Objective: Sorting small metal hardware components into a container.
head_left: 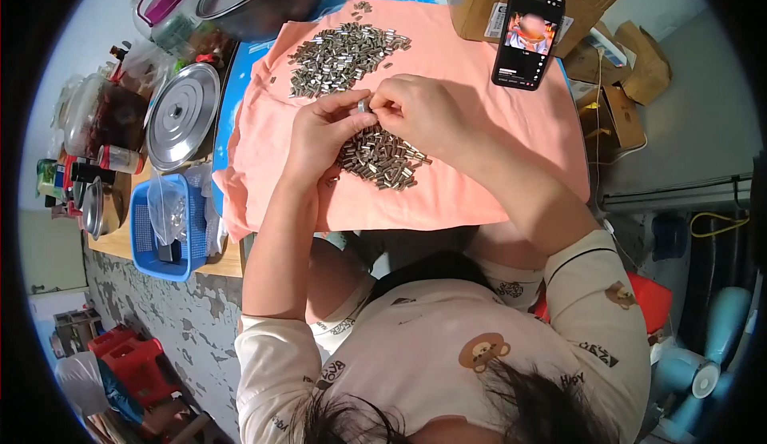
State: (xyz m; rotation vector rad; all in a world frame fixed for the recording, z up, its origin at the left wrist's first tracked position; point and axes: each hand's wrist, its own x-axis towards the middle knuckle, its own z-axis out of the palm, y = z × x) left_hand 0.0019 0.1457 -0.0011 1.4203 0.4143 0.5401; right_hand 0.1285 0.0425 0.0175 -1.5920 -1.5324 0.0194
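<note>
Over a pink cloth (pixel 479 156), my two hands meet between two piles of small metal pieces. My left hand (pixel 326 131) is closed, pinching a small silvery metal cylinder (pixel 363 106) between thumb and fingers. My right hand (pixel 415 110) is closed at the other side of that piece, fingertips pressed together; what they grip, if anything, is too small to make out. The far pile (pixel 343 56) of short metal cylinders lies beyond my hands. A nearer pile (pixel 389 162) of similar shiny cylinders sits just below them, partly hidden by my right hand.
A phone (pixel 529 40) leans against a cardboard box (pixel 483 0) at the far right. Large metal pot (pixel 260 4) and a pot lid (pixel 184 116) stand to the left, with a blue basket (pixel 188 264) nearer me. A fan (pixel 707 380) is at the lower right.
</note>
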